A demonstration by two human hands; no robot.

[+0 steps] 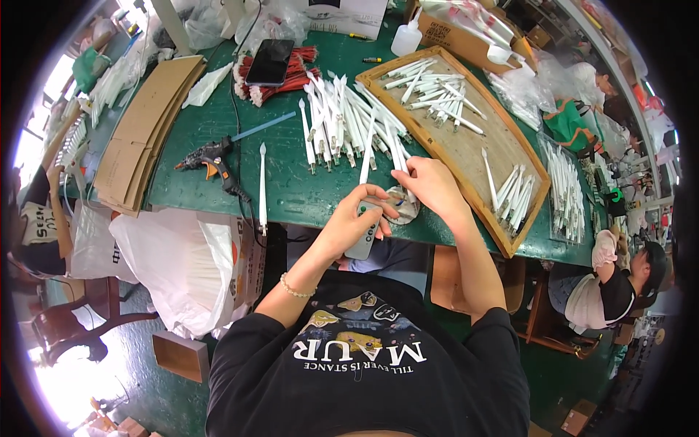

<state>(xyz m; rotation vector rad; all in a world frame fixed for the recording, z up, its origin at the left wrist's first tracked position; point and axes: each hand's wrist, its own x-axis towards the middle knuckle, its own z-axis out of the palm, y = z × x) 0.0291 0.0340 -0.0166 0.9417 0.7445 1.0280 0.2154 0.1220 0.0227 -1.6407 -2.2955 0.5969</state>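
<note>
In the head view, the left hand [358, 217] grips a remote [362, 246]; the right hand [433, 183] seemingly pinches a stick [395, 149] near frame centre. Sticks in the tray [455, 142], upper right, look done; the pile [338, 120], upper centre, probably remains.

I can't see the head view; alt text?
Left hand and right hand nearly meet at a green table, the left at a grey device; white sticks lie heaped beyond, more in a wooden tray at right.
</note>
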